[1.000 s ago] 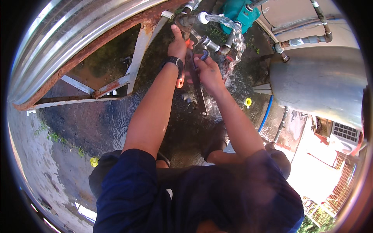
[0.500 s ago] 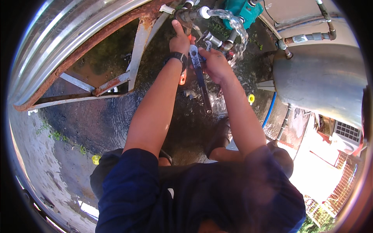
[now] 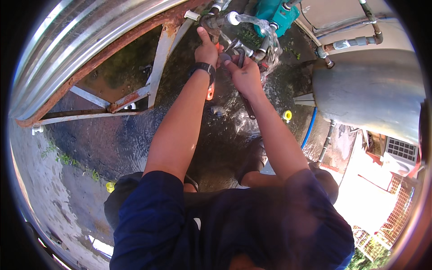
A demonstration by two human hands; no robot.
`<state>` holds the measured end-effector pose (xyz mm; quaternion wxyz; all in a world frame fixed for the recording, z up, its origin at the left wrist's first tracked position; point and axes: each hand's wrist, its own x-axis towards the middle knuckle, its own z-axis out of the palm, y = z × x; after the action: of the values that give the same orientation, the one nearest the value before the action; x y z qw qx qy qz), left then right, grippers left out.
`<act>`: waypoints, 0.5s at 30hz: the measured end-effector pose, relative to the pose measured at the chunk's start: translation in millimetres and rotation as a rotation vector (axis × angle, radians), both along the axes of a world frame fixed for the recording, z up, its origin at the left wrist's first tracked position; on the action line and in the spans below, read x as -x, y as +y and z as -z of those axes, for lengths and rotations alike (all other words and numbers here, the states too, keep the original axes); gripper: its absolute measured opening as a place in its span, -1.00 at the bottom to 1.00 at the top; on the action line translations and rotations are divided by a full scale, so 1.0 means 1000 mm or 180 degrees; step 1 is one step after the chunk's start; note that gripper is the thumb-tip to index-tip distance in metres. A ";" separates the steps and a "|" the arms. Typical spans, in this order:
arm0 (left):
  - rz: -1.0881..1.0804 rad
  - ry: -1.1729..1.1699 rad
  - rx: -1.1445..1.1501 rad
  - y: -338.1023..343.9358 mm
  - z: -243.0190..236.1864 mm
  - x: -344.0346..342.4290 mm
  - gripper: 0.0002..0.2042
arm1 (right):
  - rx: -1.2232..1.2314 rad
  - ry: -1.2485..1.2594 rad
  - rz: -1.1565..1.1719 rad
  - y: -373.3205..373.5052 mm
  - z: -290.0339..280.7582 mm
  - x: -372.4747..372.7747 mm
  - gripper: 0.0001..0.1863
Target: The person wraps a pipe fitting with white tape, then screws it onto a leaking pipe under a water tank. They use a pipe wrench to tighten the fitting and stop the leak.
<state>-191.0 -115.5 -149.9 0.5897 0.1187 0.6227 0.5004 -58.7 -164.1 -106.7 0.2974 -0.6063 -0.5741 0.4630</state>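
My left hand, with a dark watch at the wrist, closes round an orange-handled wrench, thumb stretched upward. The top of that wrench meets a brown pipe fitting, though the contact is partly hidden. In my right hand is a long dark wrench, its handle end showing below the palm and its upper end close to my left fingers. Water gushes from the white pipe end just beyond my hands. A loose metal pipe piece lies past my right fingers, partly covered.
A teal pump stands at the far side. At left, a rusty metal frame carries a corrugated tank. A steel tank is at right, near a blue hose and a yellow ring. The ground is wet.
The long wrench in my right hand has turned, its handle end swinging right and upward, nearer my forearm. My right hand has shifted slightly left; my left hand stays on the orange-handled wrench.
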 end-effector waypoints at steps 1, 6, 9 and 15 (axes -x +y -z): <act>0.0055 -0.0049 0.0028 -0.001 -0.001 0.001 0.07 | -0.0397 -0.0510 0.0000 -0.002 -0.003 0.001 -0.68; 0.0047 0.0182 0.0030 0.003 -0.001 -0.002 0.09 | -0.0845 -0.1522 -0.0337 -0.008 -0.005 0.011 -0.64; -0.0005 0.0338 -0.0079 0.006 0.000 -0.002 0.11 | -0.0826 -0.1511 -0.0463 -0.009 0.000 0.014 -0.66; 0.0026 0.0350 -0.0053 0.002 -0.002 -0.002 0.06 | 0.0711 0.0492 -0.0366 -0.002 -0.001 0.004 -0.75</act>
<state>-189.1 -113.3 -147.6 0.5556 0.1535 0.6495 0.4958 -62.3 -165.9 -105.4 0.2444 -0.5642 -0.5281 0.5856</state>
